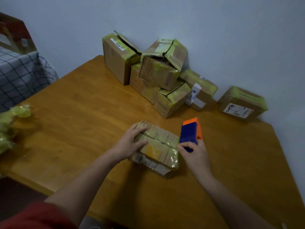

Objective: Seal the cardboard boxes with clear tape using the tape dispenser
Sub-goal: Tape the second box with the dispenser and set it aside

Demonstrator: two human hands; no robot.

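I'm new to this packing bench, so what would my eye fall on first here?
The blue and orange plastic tape dispenser stands out first, gripped by the right hand beside the small taped cardboard box on the wooden table. The left hand holds that box's left end. Behind, battered cardboard boxes with yellow-green tape pile against the wall.

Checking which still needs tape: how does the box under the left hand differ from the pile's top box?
The held box lies flat, flaps closed, gripped by the left hand; the pile's top box sits tilted, untouched, its flaps gaping. Both are brown cardboard, taped yellowish.
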